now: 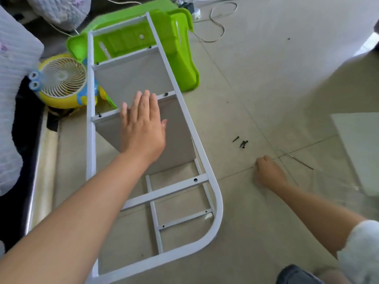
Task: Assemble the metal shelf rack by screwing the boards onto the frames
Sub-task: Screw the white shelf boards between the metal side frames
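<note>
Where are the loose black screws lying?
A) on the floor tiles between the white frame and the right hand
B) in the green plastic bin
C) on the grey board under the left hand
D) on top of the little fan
A: the loose black screws lie on the floor tiles, right of the white frame and just beyond the right hand.

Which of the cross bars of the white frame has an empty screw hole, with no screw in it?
The cross bar nearest the person, below the left hand: its round hole is open, while the two bars farther up carry dark screws.
</note>
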